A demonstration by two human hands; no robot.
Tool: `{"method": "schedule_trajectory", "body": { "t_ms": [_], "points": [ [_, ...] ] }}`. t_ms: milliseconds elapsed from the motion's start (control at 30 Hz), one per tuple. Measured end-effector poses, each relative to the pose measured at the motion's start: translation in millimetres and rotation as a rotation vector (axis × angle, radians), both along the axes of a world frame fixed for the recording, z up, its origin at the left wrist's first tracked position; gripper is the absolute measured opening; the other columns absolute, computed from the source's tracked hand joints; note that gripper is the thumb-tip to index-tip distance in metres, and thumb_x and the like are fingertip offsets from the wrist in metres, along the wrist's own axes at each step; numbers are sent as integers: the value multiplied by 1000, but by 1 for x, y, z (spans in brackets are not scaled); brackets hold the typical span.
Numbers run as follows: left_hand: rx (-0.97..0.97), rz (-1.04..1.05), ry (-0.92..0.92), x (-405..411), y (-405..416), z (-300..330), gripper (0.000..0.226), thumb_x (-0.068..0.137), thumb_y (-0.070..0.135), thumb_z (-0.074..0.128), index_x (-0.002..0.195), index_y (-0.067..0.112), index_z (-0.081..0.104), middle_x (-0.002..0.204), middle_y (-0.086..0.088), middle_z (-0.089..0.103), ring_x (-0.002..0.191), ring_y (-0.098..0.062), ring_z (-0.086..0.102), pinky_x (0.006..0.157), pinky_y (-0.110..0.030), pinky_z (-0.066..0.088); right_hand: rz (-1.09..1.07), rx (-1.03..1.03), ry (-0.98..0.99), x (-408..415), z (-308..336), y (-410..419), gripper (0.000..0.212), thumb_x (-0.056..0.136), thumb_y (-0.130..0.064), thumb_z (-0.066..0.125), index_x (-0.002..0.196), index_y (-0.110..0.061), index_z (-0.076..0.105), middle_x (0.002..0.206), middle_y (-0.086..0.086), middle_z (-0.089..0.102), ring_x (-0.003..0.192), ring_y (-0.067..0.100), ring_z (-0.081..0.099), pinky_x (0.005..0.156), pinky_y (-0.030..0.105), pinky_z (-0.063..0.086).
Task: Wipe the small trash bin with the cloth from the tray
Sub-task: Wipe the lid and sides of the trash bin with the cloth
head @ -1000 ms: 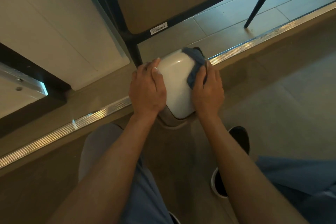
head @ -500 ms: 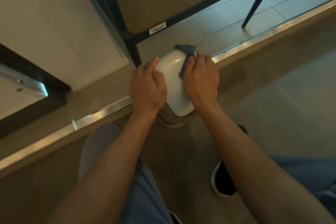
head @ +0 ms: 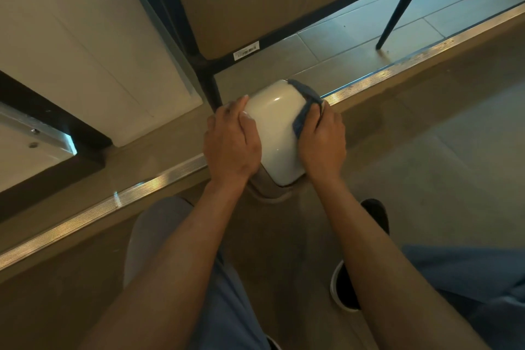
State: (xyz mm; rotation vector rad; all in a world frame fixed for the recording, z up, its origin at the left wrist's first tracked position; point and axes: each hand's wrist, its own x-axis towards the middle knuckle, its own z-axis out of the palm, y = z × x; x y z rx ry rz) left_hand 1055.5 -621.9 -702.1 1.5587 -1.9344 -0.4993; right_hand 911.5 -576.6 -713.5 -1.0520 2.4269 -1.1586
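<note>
A small white trash bin (head: 277,133) stands on the floor by a metal floor strip, its glossy rounded lid facing me. My left hand (head: 231,145) lies against the bin's left side, fingers curved round it, steadying it. My right hand (head: 322,140) presses a blue cloth (head: 305,105) against the bin's right side; the cloth wraps over the far right corner of the lid and most of it is hidden under my fingers. The tray is out of view.
A black-framed chair or table (head: 204,65) stands just behind the bin, another dark leg (head: 397,14) at the far right. A metal threshold strip (head: 113,202) crosses the floor diagonally. My knees and a black shoe (head: 345,287) are below. A white panel (head: 85,37) rises at left.
My right hand with the cloth slid from the lid's top back out and down to the bin's right side. The left hand stayed on the left side.
</note>
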Motion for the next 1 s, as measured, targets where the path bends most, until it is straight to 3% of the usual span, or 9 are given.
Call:
{"method": "schedule_trajectory", "body": {
  "t_ms": [133,267,533,700,767,833,900,1000],
  "points": [
    [-8,5,-22,-2,4,-1,57,98,44,23,143,22,52,133,-7,57,115,-22,51,86,-29,35,-1,194,-167,-25,28,-33,52,110,-42,25,127,-9,62,128,17,63,118,35,57,89,38,40],
    [3,5,-46,-1,1,-2,52,100,41,27,143,24,51,132,-6,56,113,-21,51,84,-31,38,43,70,-44,-19,19,-23,53,111,-45,24,115,-11,65,113,10,67,100,27,62,81,36,42],
    [-10,-123,-276,2,-14,17,46,103,36,35,146,24,43,132,-14,52,115,-31,52,80,-37,43,94,23,32,-25,7,-15,53,111,-44,23,117,-11,64,115,12,68,105,36,62,79,37,38],
    [-11,-359,-291,-3,-31,15,53,101,41,28,153,36,34,151,-5,42,129,-28,48,86,-33,40,85,-35,13,-23,-3,-9,51,109,-45,24,115,-11,61,113,10,66,103,31,62,78,35,37],
    [8,-340,-296,-3,-33,11,53,102,43,24,154,39,31,150,-4,47,126,-26,53,83,-32,38,73,-92,15,-18,-9,-3,51,107,-46,24,120,-13,61,116,7,65,106,25,60,82,34,41],
    [10,-313,-297,-3,-31,10,51,104,42,25,155,39,31,147,-5,51,123,-27,55,82,-33,39,47,-153,91,-4,-19,7,49,107,-42,27,135,-13,55,130,9,61,120,24,55,97,40,46],
    [5,-312,-285,-3,-30,14,51,105,40,26,155,37,33,145,-6,53,121,-27,57,83,-32,40,-10,-141,195,16,-32,18,50,108,-35,30,150,-9,42,151,14,47,142,31,41,116,50,35],
    [13,-315,-267,-3,-28,17,51,105,38,26,155,36,34,145,-6,54,122,-27,58,88,-34,43,-23,-81,286,46,-44,33,54,109,-32,30,158,-9,30,165,15,25,155,37,15,125,57,16]
  ]
}}
